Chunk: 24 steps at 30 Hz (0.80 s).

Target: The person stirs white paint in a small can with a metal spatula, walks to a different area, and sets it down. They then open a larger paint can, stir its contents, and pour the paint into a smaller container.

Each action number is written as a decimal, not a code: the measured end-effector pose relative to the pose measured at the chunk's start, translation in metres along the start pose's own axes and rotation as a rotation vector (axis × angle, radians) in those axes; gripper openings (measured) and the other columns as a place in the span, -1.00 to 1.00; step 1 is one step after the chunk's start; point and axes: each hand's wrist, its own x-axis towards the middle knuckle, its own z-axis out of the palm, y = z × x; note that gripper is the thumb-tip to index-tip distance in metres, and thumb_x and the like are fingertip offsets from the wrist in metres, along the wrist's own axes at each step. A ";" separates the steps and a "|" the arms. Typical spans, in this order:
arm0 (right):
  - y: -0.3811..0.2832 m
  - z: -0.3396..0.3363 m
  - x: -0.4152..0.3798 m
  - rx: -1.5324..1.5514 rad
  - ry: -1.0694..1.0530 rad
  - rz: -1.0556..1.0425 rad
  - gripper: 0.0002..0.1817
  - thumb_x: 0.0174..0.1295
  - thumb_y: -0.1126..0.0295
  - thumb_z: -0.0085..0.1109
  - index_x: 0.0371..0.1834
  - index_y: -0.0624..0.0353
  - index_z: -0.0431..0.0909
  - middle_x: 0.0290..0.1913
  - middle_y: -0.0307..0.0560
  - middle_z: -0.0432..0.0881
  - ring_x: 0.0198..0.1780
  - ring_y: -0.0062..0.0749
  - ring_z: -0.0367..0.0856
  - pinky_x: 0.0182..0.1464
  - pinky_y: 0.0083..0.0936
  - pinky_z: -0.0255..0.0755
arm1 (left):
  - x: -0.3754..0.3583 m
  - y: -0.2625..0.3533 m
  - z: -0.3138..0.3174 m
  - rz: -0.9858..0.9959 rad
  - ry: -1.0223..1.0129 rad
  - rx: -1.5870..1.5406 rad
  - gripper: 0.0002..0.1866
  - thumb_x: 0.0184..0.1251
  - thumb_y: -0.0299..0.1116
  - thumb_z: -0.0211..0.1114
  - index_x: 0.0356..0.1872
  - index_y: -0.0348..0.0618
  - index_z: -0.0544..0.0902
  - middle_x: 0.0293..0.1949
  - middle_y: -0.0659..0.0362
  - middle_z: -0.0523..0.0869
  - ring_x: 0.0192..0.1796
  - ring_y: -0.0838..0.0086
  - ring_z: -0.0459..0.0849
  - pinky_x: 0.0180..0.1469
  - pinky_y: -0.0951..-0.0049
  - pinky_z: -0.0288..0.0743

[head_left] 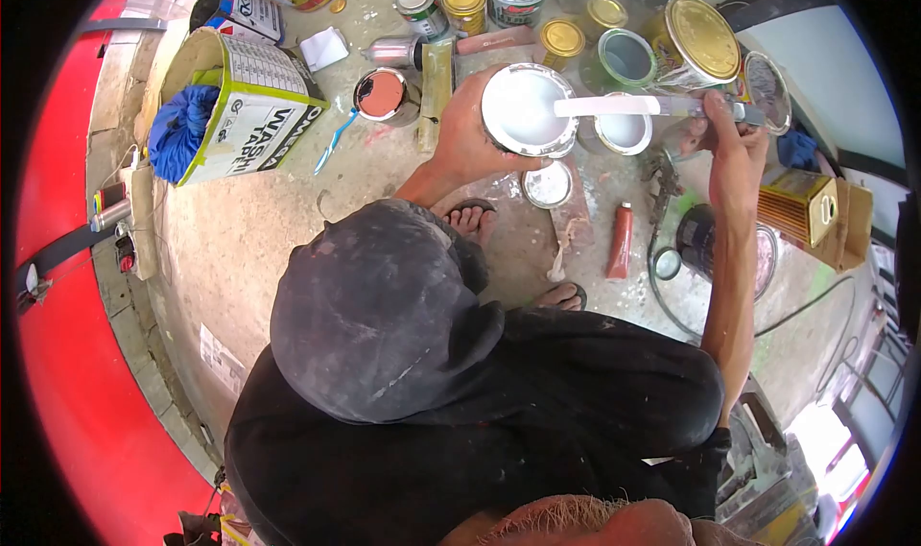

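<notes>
My left hand (467, 135) is wrapped round the side of an open paint can (492, 114) with white paint (528, 107) inside and drips on its rim. In my right hand (737, 148) is a flat stirring stick (606, 106), pinched near its greyish end. The stick's white-coated end reaches across the can's right rim, over the paint. Below the stick stands another open can of white paint (624, 133). A round lid smeared with white (548, 184) lies under the held can.
Several cans stand ahead, among them a large gold-lidded one (703, 39) and an orange-filled one (382, 95). At left stands a Washi Tape box (251, 112). A red tube (621, 241) and a hose (662, 301) lie on the floor. Dark clothing (576, 402) fills the lower middle.
</notes>
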 end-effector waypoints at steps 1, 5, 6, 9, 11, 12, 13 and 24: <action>-0.007 0.002 -0.001 -0.031 -0.006 -0.022 -0.74 0.55 0.30 0.28 -0.04 0.33 0.76 -0.44 -0.22 0.70 -0.52 -0.53 0.65 -0.45 -0.55 0.50 | -0.001 -0.003 0.001 -0.012 -0.017 0.008 0.19 -0.30 -0.20 0.92 0.48 -0.29 0.44 0.33 0.06 0.66 0.37 0.30 0.64 0.46 0.23 0.48; -0.019 0.006 -0.002 -0.083 -0.018 -0.060 -0.75 0.55 0.31 0.29 -0.04 0.33 0.76 -0.43 -0.22 0.70 -0.50 -0.55 0.64 -0.42 -0.55 0.50 | 0.001 -0.015 0.009 -0.018 0.063 0.010 0.19 -0.41 -0.08 0.92 0.41 -0.25 0.52 0.23 0.00 0.71 0.28 0.12 0.69 0.38 0.12 0.54; -0.017 0.006 0.000 -0.040 -0.022 -0.065 -0.74 0.56 0.31 0.28 -0.03 0.33 0.76 -0.44 -0.22 0.70 -0.51 -0.56 0.65 -0.43 -0.57 0.51 | 0.002 -0.017 0.010 -0.018 0.073 0.013 0.19 -0.42 -0.08 0.92 0.41 -0.25 0.51 0.23 0.00 0.71 0.28 0.12 0.70 0.38 0.13 0.54; -0.001 0.011 0.007 0.101 -0.040 -0.020 -0.72 0.58 0.29 0.26 0.00 0.34 0.76 -0.44 -0.22 0.72 -0.51 -0.56 0.69 -0.45 -0.61 0.56 | 0.005 -0.026 0.015 -0.036 0.086 -0.044 0.19 -0.39 -0.08 0.93 0.41 -0.25 0.51 0.23 0.01 0.71 0.28 0.15 0.70 0.38 0.14 0.54; 0.019 0.018 0.012 0.209 -0.055 0.088 -0.71 0.58 0.28 0.26 0.01 0.35 0.76 -0.42 -0.20 0.73 -0.50 -0.55 0.71 -0.45 -0.59 0.60 | 0.006 -0.035 0.019 -0.035 0.071 -0.082 0.18 -0.34 -0.13 0.92 0.43 -0.28 0.48 0.27 0.02 0.69 0.31 0.21 0.68 0.40 0.17 0.53; 0.029 0.019 0.013 0.213 -0.041 0.120 -0.69 0.57 0.26 0.27 0.01 0.35 0.75 -0.40 -0.16 0.74 -0.50 -0.48 0.73 -0.43 -0.55 0.66 | 0.006 -0.039 0.020 -0.027 0.057 -0.087 0.18 -0.31 -0.17 0.92 0.45 -0.30 0.44 0.29 0.03 0.67 0.34 0.27 0.66 0.43 0.20 0.52; 0.036 0.019 0.013 0.200 -0.013 0.139 -0.69 0.57 0.26 0.27 0.01 0.36 0.75 -0.40 -0.15 0.74 -0.50 -0.47 0.73 -0.44 -0.54 0.67 | 0.005 -0.044 0.021 -0.020 0.045 -0.090 0.18 -0.27 -0.21 0.92 0.46 -0.32 0.40 0.32 0.03 0.66 0.37 0.33 0.64 0.45 0.23 0.51; 0.062 0.017 0.021 0.349 0.092 0.262 -0.65 0.61 0.23 0.21 0.09 0.35 0.72 -0.34 -0.13 0.75 -0.41 -0.39 0.80 -0.35 -0.50 0.76 | 0.033 -0.088 0.029 0.041 0.146 -0.040 0.16 -0.24 -0.30 0.91 0.46 -0.34 0.38 0.29 0.02 0.68 0.32 0.34 0.68 0.38 0.25 0.59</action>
